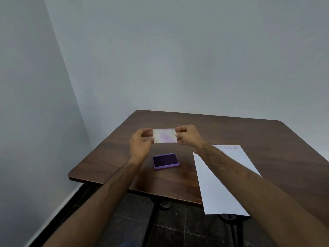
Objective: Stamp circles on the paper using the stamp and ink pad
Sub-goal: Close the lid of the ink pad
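Both hands hold a clear rectangular lid (164,135), stained with purple ink, up in the air above the table. My left hand (140,143) pinches its left edge and my right hand (188,136) pinches its right edge. Below the lid, the purple ink pad (166,160) lies uncovered on the brown table (110,157). A white sheet of paper (219,184) lies to the right, partly under my right forearm, with a row of several stamped circles (227,147) along its far edge. No stamp is visible.
The paper's near end hangs over the table's front edge. Grey walls stand close behind and to the left of the table. Dark floor tiles and black table legs (154,211) show below.
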{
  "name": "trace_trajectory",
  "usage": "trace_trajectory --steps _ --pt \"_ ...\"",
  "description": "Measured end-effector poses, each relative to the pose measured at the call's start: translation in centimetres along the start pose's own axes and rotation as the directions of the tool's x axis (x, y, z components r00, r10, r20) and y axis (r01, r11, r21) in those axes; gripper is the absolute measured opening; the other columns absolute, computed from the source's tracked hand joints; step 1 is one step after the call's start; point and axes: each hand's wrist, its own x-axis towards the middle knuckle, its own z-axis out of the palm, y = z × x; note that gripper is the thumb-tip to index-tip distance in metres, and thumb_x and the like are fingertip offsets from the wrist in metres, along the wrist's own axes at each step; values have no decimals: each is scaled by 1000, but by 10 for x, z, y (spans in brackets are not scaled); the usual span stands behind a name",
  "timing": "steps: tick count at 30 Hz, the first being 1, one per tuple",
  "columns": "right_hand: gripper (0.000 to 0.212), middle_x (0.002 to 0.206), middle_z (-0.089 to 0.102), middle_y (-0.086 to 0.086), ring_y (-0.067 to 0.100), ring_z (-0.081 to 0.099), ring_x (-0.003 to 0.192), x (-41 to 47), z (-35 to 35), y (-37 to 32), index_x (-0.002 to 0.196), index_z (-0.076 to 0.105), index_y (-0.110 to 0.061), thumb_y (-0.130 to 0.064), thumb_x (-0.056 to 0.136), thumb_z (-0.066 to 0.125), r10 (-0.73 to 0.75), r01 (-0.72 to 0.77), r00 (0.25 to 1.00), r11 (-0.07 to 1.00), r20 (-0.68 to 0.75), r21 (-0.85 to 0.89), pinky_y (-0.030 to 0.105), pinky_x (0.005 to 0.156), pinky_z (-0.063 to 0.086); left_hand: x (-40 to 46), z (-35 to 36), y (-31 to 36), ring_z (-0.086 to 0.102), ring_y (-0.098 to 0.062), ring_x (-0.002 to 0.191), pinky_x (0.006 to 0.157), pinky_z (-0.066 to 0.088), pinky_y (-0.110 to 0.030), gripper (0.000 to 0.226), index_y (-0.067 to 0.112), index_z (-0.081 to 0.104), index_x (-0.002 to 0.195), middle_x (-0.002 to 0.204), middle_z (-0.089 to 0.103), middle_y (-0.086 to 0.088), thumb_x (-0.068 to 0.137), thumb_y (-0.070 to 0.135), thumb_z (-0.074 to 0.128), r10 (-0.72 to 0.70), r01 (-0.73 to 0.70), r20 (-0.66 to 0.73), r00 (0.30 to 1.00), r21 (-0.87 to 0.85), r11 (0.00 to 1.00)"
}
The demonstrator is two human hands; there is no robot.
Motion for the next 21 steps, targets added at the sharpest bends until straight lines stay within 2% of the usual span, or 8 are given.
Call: trace_trajectory --steps 3,6,8,11,13,16,19,21 --pt "26 106 70 12 20 71 87 -10 -7 -4 117 64 -1 5 92 61 -67 67 997 998 -34 13 28 64 61 -4 -5 7 68 -6 87 63 54 -9 35 16 67 120 99 71 3 88 3 70 59 -60 -27 998 -34 998" --pt "16 102 70 12 22 74 89 -22 -16 -3 108 64 -5 1 92 64 -124 124 992 992 -7 5 33 69 64 -10 -13 5 68 -6 84 67 58 -17 32 20 71 115 94 73 5 87 6 73 121 -121 23 992 -14 993" --pt "14 101 70 14 24 74 91 -30 -22 2 104 63 -4 1 91 66 -176 177 984 984 39 -27 38 74 64 -16 -18 -2 69 -6 84 71 59 -21 26 16 75 110 95 74 5 86 7 75 180 -184 70 981 57 981" --pt "12 99 71 6 22 73 92 -41 -25 9 97 63 -9 -1 89 68 -244 258 964 951 102 -171 34 76 64 -26 -24 -13 66 1 80 68 51 -7 16 16 74 98 93 70 8 84 8 76 305 -330 138 942 233 915" --pt "13 100 71 4 20 71 93 -45 -23 12 94 64 -13 -2 89 68 -265 287 957 924 118 -252 33 78 64 -33 -26 -17 64 0 77 69 50 -8 14 18 72 94 91 68 8 85 7 74 345 -389 187 920 315 866" --pt "12 104 71 3 18 69 95 -50 -18 15 96 64 -15 -4 91 66 -276 310 950 872 143 -379 29 79 61 -41 -28 -22 69 -11 82 81 60 -30 12 16 71 91 93 71 3 88 5 69 358 -423 233 904 363 830" --pt "11 107 71 6 20 68 98 -53 -15 17 99 65 -12 -3 92 64 -269 309 951 848 152 -431 30 82 60 -43 -26 -26 68 -12 79 102 49 -55 10 11 71 90 91 73 -2 90 2 66 353 -415 225 908 376 829" --pt "11 108 71 6 20 67 99 -55 -14 19 99 64 -11 -4 92 64 -266 305 952 839 150 -450 29 81 58 -44 -25 -27 66 -12 77 103 45 -60 10 9 70 90 89 72 -4 90 1 64 357 -420 227 906 383 823"
